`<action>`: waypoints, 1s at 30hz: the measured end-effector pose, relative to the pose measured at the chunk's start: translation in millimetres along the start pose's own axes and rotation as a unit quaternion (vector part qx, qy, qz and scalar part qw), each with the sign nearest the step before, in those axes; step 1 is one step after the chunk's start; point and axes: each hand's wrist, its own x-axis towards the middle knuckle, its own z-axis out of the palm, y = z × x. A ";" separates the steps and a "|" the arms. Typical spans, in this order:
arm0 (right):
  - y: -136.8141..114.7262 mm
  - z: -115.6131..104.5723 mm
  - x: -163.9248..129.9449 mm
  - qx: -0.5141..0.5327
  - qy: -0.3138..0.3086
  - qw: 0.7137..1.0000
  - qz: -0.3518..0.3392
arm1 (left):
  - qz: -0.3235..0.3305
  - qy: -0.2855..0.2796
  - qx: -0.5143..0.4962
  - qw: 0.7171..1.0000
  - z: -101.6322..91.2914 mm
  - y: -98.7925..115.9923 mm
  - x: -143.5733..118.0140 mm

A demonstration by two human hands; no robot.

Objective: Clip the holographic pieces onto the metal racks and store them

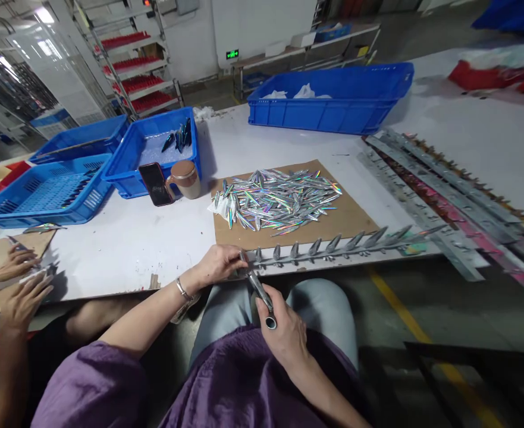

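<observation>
- L hand (217, 261) fingers pinched shut on near end of the lure strip (333, 246), right at table edge; bracelet on wrist.
- R hand (284, 333) wrapped closed round a cutter tool (262, 297), dark handle w/ round butt end, metal tip up against the strip end by L fingertips.
- Strip: long thin grey metal runner w/ leaf-shaped pieces branching off one side, lying along front edge of table (132, 244), running off to the right.
- Behind it, flat brown cardboard sheet (351, 217) w/ heap of loose lures (279, 199) — slim, pointed, shiny holographic foil.
- Right of that: stack of spent strips (449, 202), long flat toothed metal, some pinkish, fanned diagonally & overhanging table edge.
- Left of cardboard: phone (154, 183) leaning at blue bin (154, 148), brown lidded mug (185, 178) beside it.
- Bare white tabletop between cardboard & co-worker's hands (21, 279) at far left; those hands rest on a second cardboard.
- Big blue crate (333, 98) at back.
</observation>
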 end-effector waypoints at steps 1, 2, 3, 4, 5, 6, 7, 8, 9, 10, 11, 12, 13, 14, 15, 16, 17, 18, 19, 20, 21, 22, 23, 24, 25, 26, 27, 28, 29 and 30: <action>-2.8 0.3 -1.0 0.007 -0.006 1.000 0.006 | 0.002 -0.002 0.018 1.000 0.0 1.0 0.0; -5.9 0.9 -1.4 0.015 -0.009 1.000 0.015 | 0.004 -0.004 0.029 1.000 0.0 2.1 0.1; -9.3 1.9 -0.9 0.025 -0.008 0.999 0.028 | 0.009 -0.006 0.035 0.999 0.0 3.0 0.5; -12.5 3.2 0.4 0.043 -0.006 0.998 0.043 | 0.013 -0.006 0.038 0.999 0.1 3.6 1.1; -15.4 4.9 2.3 0.080 -0.005 0.995 0.061 | 0.017 -0.005 0.040 0.999 0.2 3.9 1.8; -17.9 7.1 4.9 0.146 -0.006 0.985 0.091 | 0.020 -0.001 0.042 0.999 0.4 3.8 2.6; -19.9 9.7 7.7 0.230 -0.013 0.965 0.127 | 0.023 0.003 0.043 0.999 0.8 3.5 3.2; -21.3 12.7 10.6 0.315 -0.023 0.935 0.162 | 0.025 0.008 0.043 0.999 1.2 2.9 3.6; -22.2 16.0 13.4 0.395 -0.043 0.897 0.193 | 0.026 0.013 0.041 0.999 1.6 2.4 3.8; -22.6 19.3 15.7 0.467 -0.069 0.854 0.217 | 0.026 0.016 0.038 0.999 2.0 2.1 3.7; -22.6 22.2 17.3 0.526 -0.099 0.812 0.233 | 0.025 0.016 0.034 0.999 2.3 2.1 3.4; -22.1 24.3 18.2 0.571 -0.131 0.774 0.241 | 0.023 0.016 0.030 0.999 2.5 2.5 2.8; -21.1 25.1 18.2 0.603 -0.159 0.742 0.244 | 0.021 0.014 0.030 0.999 2.7 3.2 2.1; -19.7 24.2 17.4 0.625 -0.177 0.718 0.252 | 0.017 0.012 0.031 0.999 2.8 4.1 1.4; -17.7 21.7 15.9 0.623 -0.177 0.717 0.258 | 0.012 0.010 0.035 0.999 2.9 5.1 0.8; -15.1 17.4 14.2 0.591 -0.159 0.748 0.257 | 0.007 0.009 0.039 0.999 3.0 5.9 0.3; -12.2 11.8 12.5 0.531 -0.132 0.802 0.241 | 0.003 0.008 0.043 0.999 3.2 6.5 0.0; -9.2 5.6 11.2 0.447 -0.095 0.865 0.206 | 0.000 0.008 0.045 0.999 3.5 6.8 -0.1; -6.4 -0.7 10.6 0.344 -0.057 0.924 0.155 | -0.002 0.010 0.047 0.999 3.9 6.6 0.0; -4.2 -6.3 10.7 0.232 -0.026 0.968 0.094 | -0.002 0.013 0.049 0.999 4.3 6.0 0.3; -3.1 -10.5 11.4 0.124 -0.008 0.992 0.035 | -0.001 0.015 0.051 0.999 4.8 5.2 0.6; -3.4 -12.9 12.5 0.031 0.000 0.999 -0.011 | -0.001 0.019 0.054 0.998 5.2 4.1 1.0; -5.1 -13.3 13.6 -0.038 0.001 0.998 -0.040 | 0.000 0.020 0.057 0.998 5.6 3.1 1.4; -8.1 -11.8 14.5 -0.080 -0.004 0.995 -0.053 | 0.000 0.021 0.058 0.998 6.0 2.2 1.6; -12.1 -8.7 14.7 -0.095 -0.012 0.994 -0.052 | 0.000 0.021 0.058 0.998 6.3 1.4 1.7; -16.8 -4.4 14.3 -0.084 -0.018 0.996 -0.037 | -0.001 0.020 0.057 0.998 6.5 1.0 1.5; -21.5 0.8 13.3 -0.045 -0.022 0.999 -0.010 | -0.004 0.020 0.057 0.998 6.6 0.8 1.2; -25.9 6.3 12.0 0.028 -0.023 0.999 0.028 | -0.007 0.021 0.056 0.998 6.7 0.8 0.9; -29.4 11.8 10.7 0.141 -0.022 0.986 0.080 | -0.009 0.022 0.055 0.998 6.8 1.0 0.5; -31.7 17.1 9.8 0.278 -0.019 0.950 0.138 | -0.009 0.024 0.056 0.998 6.9 1.3 0.2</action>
